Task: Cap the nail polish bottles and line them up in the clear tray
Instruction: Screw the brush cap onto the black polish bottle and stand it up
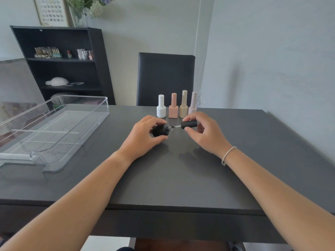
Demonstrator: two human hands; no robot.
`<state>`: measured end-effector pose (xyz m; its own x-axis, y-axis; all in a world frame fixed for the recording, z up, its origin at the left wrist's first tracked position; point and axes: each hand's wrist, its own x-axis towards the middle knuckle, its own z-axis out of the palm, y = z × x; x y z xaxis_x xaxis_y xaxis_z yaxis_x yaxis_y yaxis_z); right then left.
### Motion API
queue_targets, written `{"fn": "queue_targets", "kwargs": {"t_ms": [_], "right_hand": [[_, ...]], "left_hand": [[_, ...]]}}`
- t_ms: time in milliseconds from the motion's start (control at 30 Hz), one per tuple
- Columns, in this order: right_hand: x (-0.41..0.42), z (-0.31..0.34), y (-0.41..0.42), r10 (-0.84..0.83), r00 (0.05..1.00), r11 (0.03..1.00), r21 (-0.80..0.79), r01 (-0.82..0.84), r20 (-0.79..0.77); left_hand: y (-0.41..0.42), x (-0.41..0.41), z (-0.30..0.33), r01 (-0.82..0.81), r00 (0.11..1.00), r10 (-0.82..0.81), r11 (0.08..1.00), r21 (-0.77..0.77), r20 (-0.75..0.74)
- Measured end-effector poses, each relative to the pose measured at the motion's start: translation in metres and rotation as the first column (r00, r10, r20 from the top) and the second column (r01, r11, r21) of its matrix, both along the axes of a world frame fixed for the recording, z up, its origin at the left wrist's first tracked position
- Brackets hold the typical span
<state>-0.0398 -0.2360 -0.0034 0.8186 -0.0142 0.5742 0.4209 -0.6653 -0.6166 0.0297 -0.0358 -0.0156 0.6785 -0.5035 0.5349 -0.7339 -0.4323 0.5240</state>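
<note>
Black bottle (159, 130) in left grip (145, 136), cap (189, 124) in right (203, 132); four bottles (176, 106) capped.

Five polish bottles (161, 106), one loose cap (189, 124), one tray (54, 124).

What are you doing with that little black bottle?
A person is putting the top back on a black nail polish bottle. The left hand grips the bottle, tipped sideways just above the table, and the right hand holds the black cap, its brush going into the neck. Four other bottles stand capped in a row behind. The clear tray on the left has no bottles in it yet.
</note>
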Motion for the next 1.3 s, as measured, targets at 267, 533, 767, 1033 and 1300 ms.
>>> {"fn": "queue_targets", "kwargs": {"t_ms": [267, 533, 767, 1033, 1300], "right_hand": [[0.0, 0.0, 0.0, 0.0, 1.0, 1.0, -0.005, 0.0, 0.006], [0.0, 0.0, -0.001, 0.002, 1.0, 1.0, -0.019, -0.001, 0.012], [0.001, 0.0, -0.001, -0.01, 1.0, 0.999, -0.03, 0.011, 0.017], [0.002, -0.002, 0.003, 0.023, 1.0, 0.992, -0.127, -0.022, 0.011], [0.003, -0.001, 0.006, -0.033, 0.996, 0.973, -0.228, 0.013, -0.081]], "left_hand": [[0.0, 0.002, -0.001, -0.023, 1.0, 0.022, 0.999, -0.024, -0.01], [0.0, 0.002, -0.001, -0.026, 1.0, 0.026, 0.999, -0.041, -0.011], [-0.001, 0.0, 0.0, -0.004, 1.0, 0.004, 1.0, 0.0, -0.007], [-0.004, -0.006, 0.003, 0.02, 1.0, -0.02, 1.0, 0.02, -0.003], [-0.009, -0.011, 0.003, 0.057, 0.998, -0.057, 0.998, 0.028, 0.008]]}}
